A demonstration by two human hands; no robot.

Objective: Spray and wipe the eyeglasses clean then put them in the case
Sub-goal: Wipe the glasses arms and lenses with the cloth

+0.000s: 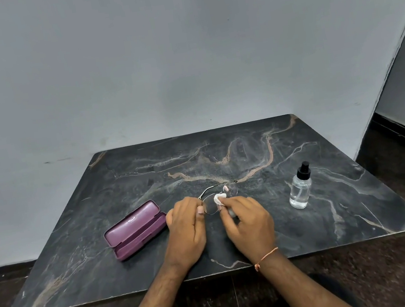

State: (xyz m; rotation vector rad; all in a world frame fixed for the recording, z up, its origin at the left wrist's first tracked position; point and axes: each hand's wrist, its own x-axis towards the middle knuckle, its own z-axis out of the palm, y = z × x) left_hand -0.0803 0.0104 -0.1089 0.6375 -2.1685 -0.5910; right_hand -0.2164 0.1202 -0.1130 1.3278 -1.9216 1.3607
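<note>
While left hand (186, 223) grips eyeglasses (212, 200) between hands, right hand (247, 215) pinches cloth (219, 198) on lens.

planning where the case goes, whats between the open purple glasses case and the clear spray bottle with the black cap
In the head view, both hands: the left hand holds the thin-framed eyeglasses, the right hand wipes them with a white cloth.

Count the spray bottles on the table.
1. The spray bottle stands upright on the dark marble table, to the right of the right hand. No others visible.
</note>
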